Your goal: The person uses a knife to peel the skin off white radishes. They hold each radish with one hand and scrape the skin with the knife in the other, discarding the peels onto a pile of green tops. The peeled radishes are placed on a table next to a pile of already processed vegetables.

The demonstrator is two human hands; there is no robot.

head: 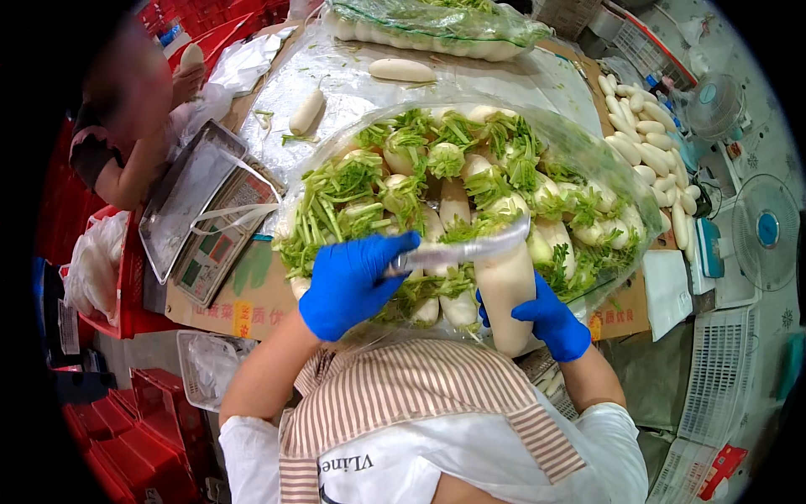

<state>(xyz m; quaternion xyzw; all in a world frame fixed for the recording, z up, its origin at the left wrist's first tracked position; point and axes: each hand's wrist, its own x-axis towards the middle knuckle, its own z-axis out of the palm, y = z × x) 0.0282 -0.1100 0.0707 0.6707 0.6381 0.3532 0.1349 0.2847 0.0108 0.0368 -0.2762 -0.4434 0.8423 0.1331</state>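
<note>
My left hand (356, 283), in a blue glove, grips the handle of a knife (463, 249). Its blurred, curved blade lies across the leafy top end of a white daikon radish (505, 299). That radish is in my right hand (554, 318), also gloved in blue, with the fingers and thumb around its lower part. Both hands are over the near side of a large clear plastic bag (592, 138), spread wide and full of daikon with cropped green tops (446, 160). The right hand's fingers are partly hidden behind the radish.
Two trimmed radishes (402, 70) lie on the plastic-covered table, with another filled bag (434, 31) behind. A scale (214, 239) with a metal tray stands left, near another person (129, 107) holding a radish. Right are a daikon heap (655, 145) and fans (767, 230).
</note>
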